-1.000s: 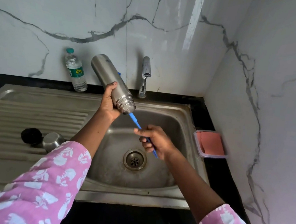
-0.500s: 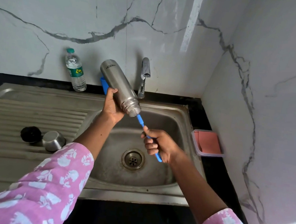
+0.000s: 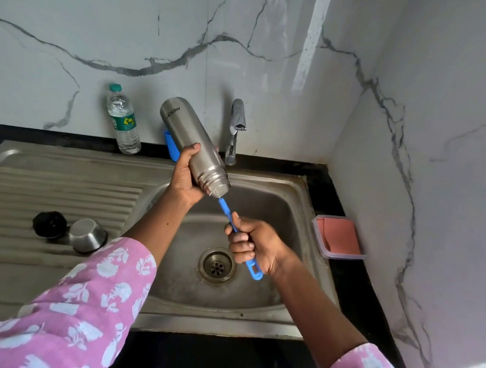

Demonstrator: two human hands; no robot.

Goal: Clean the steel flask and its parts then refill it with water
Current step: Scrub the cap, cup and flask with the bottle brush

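The left hand (image 3: 187,175) is wrapping its fingers and thumb round the lower body of the steel flask (image 3: 193,145), holding it tilted over the sink (image 3: 253,299) with its open mouth pointing down and toward the right. The right hand (image 3: 255,245) is gripping the blue handle of a bottle brush (image 3: 233,224) in a closed fist; the handle is running up from the fist into the flask's mouth, and its looped end is sticking out below the hand, above the drain (image 3: 217,265). On the ribbed draining board (image 3: 40,192) to the left, a black stopper (image 3: 49,224) and a steel cup lid (image 3: 87,235) are lying just beside each other. A plastic water bottle (image 3: 124,120) is standing against the marble wall, left of the tap (image 3: 236,129). A small container (image 3: 339,237) with something pink inside is sitting on the black counter at the sink's right edge.
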